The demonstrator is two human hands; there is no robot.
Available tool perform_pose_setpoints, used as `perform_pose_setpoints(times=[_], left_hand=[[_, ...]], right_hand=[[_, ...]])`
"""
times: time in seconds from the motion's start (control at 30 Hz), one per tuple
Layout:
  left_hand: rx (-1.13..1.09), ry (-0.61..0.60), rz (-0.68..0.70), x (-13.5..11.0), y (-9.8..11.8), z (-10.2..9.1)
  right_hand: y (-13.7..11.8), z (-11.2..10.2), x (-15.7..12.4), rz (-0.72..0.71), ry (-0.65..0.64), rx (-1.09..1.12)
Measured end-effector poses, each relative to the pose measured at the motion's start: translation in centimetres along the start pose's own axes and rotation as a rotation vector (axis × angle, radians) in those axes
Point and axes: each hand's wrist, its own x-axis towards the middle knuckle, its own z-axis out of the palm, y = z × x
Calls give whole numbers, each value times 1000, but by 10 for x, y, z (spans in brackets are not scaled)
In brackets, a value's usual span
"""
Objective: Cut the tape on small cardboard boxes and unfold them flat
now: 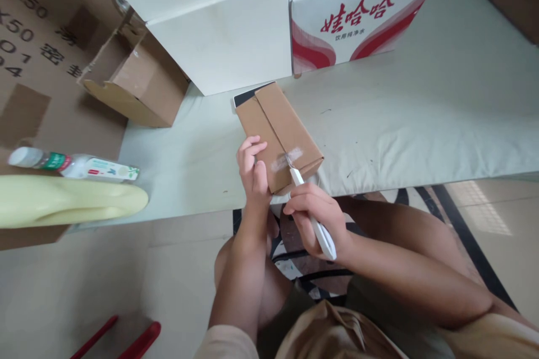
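Observation:
A small brown cardboard box (pixel 281 129) lies at a slant near the table's front edge, with a strip of clear tape (pixel 279 164) across its seam. My left hand (pixel 252 165) grips the box along its left side, fingers curled onto the top. In my right hand (pixel 318 216) is a white box cutter (pixel 297 177), held like a pen. Its tip meets the seam at the tape; how deep the blade goes cannot be seen. From under the box's far left end a dark flat thing with a white edge (pixel 248 96) sticks out.
White cartons (pixel 236 39) and a red-and-white water carton (pixel 349 28) stand behind. To the left are an open cardboard box (pixel 147 78), a plastic bottle (pixel 76 164) lying down and a pale yellow object (pixel 71 200). A pale cloth (pixel 421 118) covers the table.

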Motion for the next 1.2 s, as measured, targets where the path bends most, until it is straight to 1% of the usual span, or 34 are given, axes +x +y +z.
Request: perform_pose_setpoints(times=[0.13,0.3,0.4,0.53,0.63,0.77,0.93,1.0,1.1,1.2], left_hand=[[-8,14,5,0,-2,1],[10,11,4,0,-3,-1],[2,2,3,0,-1,-1],[-1,1,4,0,-2,-2],[-11,-9,-2,-1,-4,-3],[-1,-20,4,-1,-4,-3],[8,-14,16,0,-2,-2],[2,-7,29,0,-2,-2],[2,6,39,1,-3,-2],[25,13,30,1,-5,-3]], right_hand=[[-2,1,1,11,10,10],[-9,1,-12,21,-24,26],[-8,1,-17,13,-40,31],[-3,0,-15,14,-29,8],[2,1,-14,-26,-49,-3],[10,5,-17,-99,-67,-73],[18,5,-14,-135,-72,-94],[20,4,-8,-129,-74,-101],[22,2,-1,-74,-41,-131],[23,1,1,-50,-35,-142]])
